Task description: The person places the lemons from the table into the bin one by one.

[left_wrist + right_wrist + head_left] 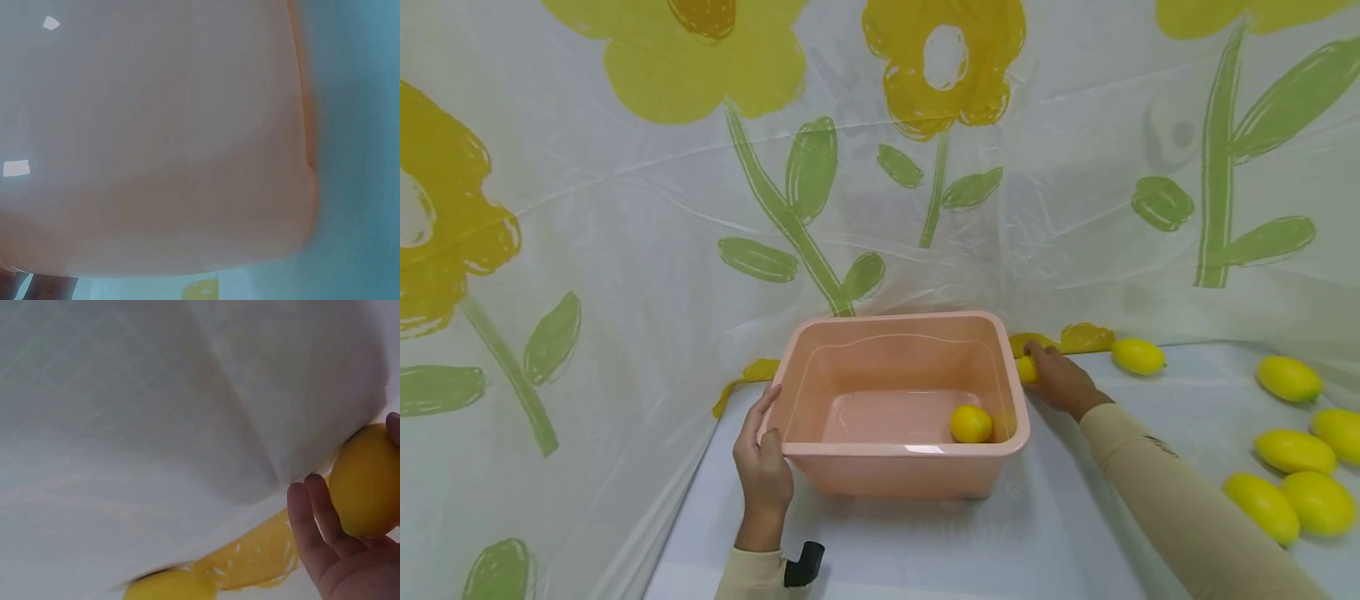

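A pink plastic basin (887, 471) stands on the table, and one lemon (972, 424) lies inside near its right front corner. My left hand (763, 462) grips the basin's left rim at the front corner, thumb toward the near side. In the left wrist view the basin's wall (156, 137) fills most of the picture. Just outside the basin's right wall, my right hand (1062, 379) holds another lemon (365, 481). The right wrist view shows this lemon between thumb and fingers (301, 515), with two fingers extended beside it.
One lemon (1138, 357) lies behind the right hand by the flowered curtain (1075, 208). Several more lemons (1295, 452) sit at the right side of the white table (880, 558). The curtain rises right behind the basin.
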`<state>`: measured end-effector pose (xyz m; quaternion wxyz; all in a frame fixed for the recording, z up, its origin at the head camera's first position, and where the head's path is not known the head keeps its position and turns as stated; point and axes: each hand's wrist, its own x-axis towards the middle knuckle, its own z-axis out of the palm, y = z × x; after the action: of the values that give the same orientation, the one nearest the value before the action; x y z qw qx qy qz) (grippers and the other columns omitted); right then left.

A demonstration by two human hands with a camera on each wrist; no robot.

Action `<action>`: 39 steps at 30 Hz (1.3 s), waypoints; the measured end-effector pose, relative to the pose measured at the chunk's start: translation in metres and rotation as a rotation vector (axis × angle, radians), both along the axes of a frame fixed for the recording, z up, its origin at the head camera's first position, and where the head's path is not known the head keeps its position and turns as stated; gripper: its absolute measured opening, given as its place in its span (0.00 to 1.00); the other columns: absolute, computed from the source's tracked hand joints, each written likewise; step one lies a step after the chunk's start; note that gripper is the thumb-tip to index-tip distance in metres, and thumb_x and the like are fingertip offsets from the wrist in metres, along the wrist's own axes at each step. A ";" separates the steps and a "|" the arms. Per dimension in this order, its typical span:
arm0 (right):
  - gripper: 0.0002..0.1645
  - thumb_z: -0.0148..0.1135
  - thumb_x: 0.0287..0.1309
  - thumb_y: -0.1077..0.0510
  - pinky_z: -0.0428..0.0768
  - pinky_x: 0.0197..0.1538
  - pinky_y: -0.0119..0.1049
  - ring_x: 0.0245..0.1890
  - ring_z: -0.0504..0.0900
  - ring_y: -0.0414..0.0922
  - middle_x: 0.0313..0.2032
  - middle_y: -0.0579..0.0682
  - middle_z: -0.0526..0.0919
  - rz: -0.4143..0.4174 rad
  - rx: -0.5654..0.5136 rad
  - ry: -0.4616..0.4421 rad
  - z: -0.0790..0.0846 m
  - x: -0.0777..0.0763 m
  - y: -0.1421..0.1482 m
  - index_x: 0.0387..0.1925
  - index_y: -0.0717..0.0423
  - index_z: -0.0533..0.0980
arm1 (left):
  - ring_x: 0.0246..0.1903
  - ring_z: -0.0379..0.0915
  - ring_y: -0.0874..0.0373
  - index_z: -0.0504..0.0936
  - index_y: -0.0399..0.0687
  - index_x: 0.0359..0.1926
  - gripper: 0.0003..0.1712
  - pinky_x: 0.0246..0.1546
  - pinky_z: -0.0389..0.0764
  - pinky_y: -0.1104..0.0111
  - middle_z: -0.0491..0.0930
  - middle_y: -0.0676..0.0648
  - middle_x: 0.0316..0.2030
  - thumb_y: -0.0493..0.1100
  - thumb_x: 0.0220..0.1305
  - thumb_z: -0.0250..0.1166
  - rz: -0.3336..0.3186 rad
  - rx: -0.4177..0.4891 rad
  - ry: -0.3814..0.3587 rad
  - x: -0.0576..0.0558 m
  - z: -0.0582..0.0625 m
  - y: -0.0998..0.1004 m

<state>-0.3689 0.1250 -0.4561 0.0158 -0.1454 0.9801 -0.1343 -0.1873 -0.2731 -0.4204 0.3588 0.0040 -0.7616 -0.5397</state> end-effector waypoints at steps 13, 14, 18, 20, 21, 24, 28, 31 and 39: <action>0.36 0.64 0.52 0.50 0.76 0.46 0.57 0.36 0.77 0.52 0.47 0.64 0.74 -0.007 -0.006 -0.048 0.010 0.013 0.007 0.60 0.55 0.61 | 0.65 0.59 0.56 0.72 0.50 0.59 0.29 0.55 0.67 0.69 0.65 0.53 0.64 0.31 0.60 0.39 0.003 0.006 -0.025 0.002 0.000 -0.001; 0.36 0.64 0.51 0.50 0.77 0.46 0.56 0.35 0.77 0.52 0.46 0.64 0.74 -0.005 -0.004 -0.041 0.012 0.014 0.008 0.60 0.55 0.61 | 0.65 0.59 0.57 0.72 0.50 0.59 0.28 0.55 0.67 0.67 0.65 0.53 0.64 0.31 0.60 0.39 0.002 0.007 -0.022 0.002 0.001 0.000; 0.37 0.64 0.51 0.49 0.78 0.42 0.55 0.31 0.75 0.50 0.45 0.65 0.73 -0.008 -0.002 -0.021 0.019 0.020 0.010 0.61 0.56 0.62 | 0.65 0.59 0.60 0.72 0.53 0.59 0.28 0.55 0.67 0.64 0.65 0.56 0.64 0.32 0.61 0.39 0.003 0.009 -0.020 0.001 0.002 0.001; 0.38 0.63 0.52 0.48 0.79 0.41 0.54 0.31 0.75 0.50 0.46 0.66 0.72 -0.013 -0.006 -0.014 0.024 0.024 0.011 0.61 0.56 0.61 | 0.65 0.60 0.62 0.72 0.54 0.59 0.29 0.55 0.68 0.63 0.65 0.58 0.63 0.33 0.61 0.39 0.008 0.005 -0.024 0.001 0.002 0.002; 0.38 0.63 0.52 0.48 0.79 0.41 0.54 0.31 0.75 0.50 0.46 0.66 0.72 -0.016 -0.011 -0.010 0.026 0.025 0.011 0.61 0.56 0.61 | 0.64 0.60 0.62 0.72 0.55 0.59 0.29 0.55 0.68 0.64 0.66 0.59 0.63 0.33 0.61 0.39 0.012 0.001 -0.027 0.001 0.002 0.002; 0.38 0.62 0.53 0.47 0.79 0.41 0.53 0.32 0.75 0.51 0.47 0.66 0.71 -0.022 -0.035 0.005 0.032 0.031 0.011 0.62 0.56 0.60 | 0.64 0.60 0.64 0.72 0.56 0.59 0.29 0.54 0.69 0.65 0.65 0.61 0.63 0.33 0.61 0.39 0.019 -0.004 -0.035 0.000 0.001 0.002; 0.38 0.62 0.53 0.47 0.79 0.42 0.51 0.33 0.75 0.50 0.47 0.64 0.71 -0.021 -0.077 0.027 0.039 0.039 0.011 0.62 0.55 0.59 | 0.63 0.61 0.63 0.72 0.57 0.59 0.29 0.53 0.70 0.63 0.65 0.62 0.63 0.34 0.61 0.39 0.024 -0.002 -0.039 0.000 0.000 0.001; 0.38 0.63 0.53 0.47 0.80 0.40 0.49 0.33 0.74 0.50 0.46 0.63 0.71 -0.005 -0.102 0.055 0.045 0.044 0.011 0.62 0.54 0.60 | 0.63 0.61 0.63 0.72 0.57 0.59 0.29 0.54 0.69 0.62 0.65 0.61 0.63 0.34 0.61 0.39 0.027 -0.003 -0.040 0.001 0.000 0.001; 0.37 0.61 0.54 0.43 0.79 0.42 0.47 0.38 0.74 0.49 0.50 0.59 0.72 0.007 -0.187 0.130 0.062 0.060 0.011 0.62 0.52 0.62 | 0.63 0.62 0.62 0.72 0.56 0.59 0.28 0.53 0.70 0.64 0.65 0.60 0.63 0.35 0.62 0.39 0.024 -0.004 -0.037 0.000 0.002 0.003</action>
<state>-0.3087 0.1364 -0.3941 -0.0612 -0.1581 0.9617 -0.2155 -0.1869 -0.2704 -0.4183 0.3510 0.0224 -0.7691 -0.5337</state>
